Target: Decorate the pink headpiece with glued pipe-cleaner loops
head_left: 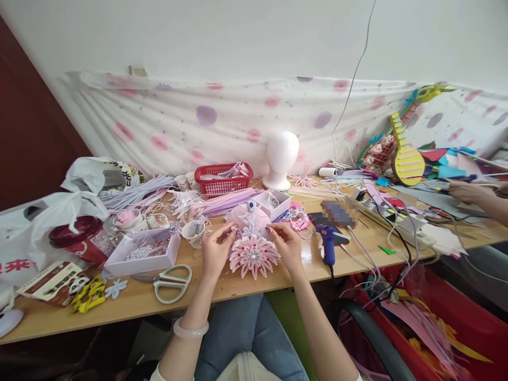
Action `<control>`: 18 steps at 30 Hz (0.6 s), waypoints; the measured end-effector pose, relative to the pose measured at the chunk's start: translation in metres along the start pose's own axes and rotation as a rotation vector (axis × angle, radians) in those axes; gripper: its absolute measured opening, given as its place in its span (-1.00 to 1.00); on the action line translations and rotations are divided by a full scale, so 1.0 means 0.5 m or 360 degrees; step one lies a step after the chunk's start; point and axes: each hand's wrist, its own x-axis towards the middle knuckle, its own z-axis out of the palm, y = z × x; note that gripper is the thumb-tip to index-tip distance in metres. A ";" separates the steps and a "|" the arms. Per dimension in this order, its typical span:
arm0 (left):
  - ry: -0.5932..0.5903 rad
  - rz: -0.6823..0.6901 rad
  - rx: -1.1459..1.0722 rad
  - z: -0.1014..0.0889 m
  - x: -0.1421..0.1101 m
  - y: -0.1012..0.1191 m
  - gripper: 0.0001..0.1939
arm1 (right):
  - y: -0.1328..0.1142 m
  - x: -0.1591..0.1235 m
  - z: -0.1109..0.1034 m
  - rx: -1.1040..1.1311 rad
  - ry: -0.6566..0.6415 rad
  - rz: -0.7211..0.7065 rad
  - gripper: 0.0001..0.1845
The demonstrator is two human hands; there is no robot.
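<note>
A pink flower ornament (254, 256) with red beads and a pearly centre is held over the table's front edge. Above the bloom it has paler petals and a blue-centred bead on top. My left hand (217, 246) pinches its left side, thumb and fingers closed. On the opposite side my right hand (286, 244) grips it the same way, near the upper petals. Exactly which part sits between the fingertips is partly hidden. Just left of my left hand stands a paper cup (193, 234). Scissors (171, 284) with pale handles lie farther left.
A blue glue gun (327, 244) rests to the right, beside cables and a power strip (397, 222). Behind are a white foam head (281, 159) and a red basket (224, 182). A white box of beads (145, 254) stands left. Another person's hand (466, 191) works at far right.
</note>
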 end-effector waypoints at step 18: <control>0.0099 -0.0032 -0.0085 0.003 -0.009 -0.015 -0.66 | -0.103 -0.050 -0.057 -0.0643 -0.0183 -0.0330 -0.82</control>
